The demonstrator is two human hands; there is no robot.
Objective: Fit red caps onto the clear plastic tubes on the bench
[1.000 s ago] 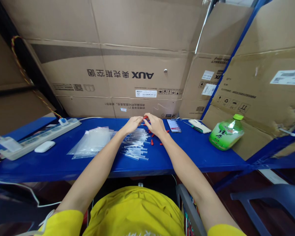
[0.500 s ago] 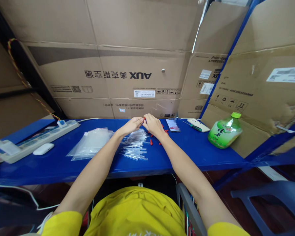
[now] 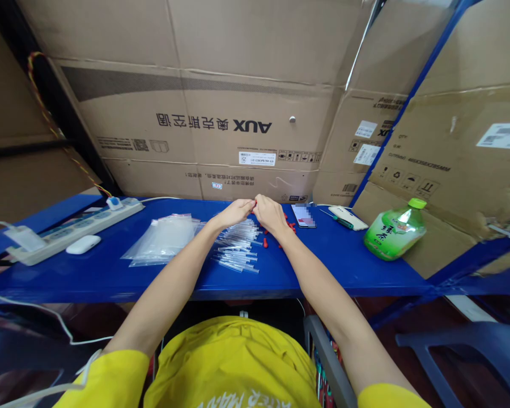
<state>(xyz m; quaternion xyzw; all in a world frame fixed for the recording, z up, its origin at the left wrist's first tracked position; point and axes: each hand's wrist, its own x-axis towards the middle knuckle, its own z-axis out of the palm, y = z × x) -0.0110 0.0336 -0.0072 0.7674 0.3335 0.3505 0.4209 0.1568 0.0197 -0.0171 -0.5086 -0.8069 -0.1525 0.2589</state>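
The left grip point(image 3: 238, 211) and right grip point(image 3: 268, 213) meet fingertip to fingertip above the far part of the blue surface point(image 3: 323, 260), brought together, it seems, so that both can steady one small piece. A speck of red point(image 3: 254, 204) shows where they touch, likely a cap pinched there; the fingers look drawn in, but I cannot tell how far open either grip is, nor which one bears the piece.

The clear tubes point(image 3: 238, 249) lie heaped just on the near side of the left grip, roughly side by side, probably so that one can be picked out easily. The red bulb-shaped caps point(image 3: 265, 242) are scattered beneath and beside the right grip, apparently for a short reach. The clear plastic bags point(image 3: 165, 238) lie stacked farther left of the left grip, perhaps to leave the working spot free. The phone point(image 3: 304, 216) rests just right of the right grip, touched by neither.
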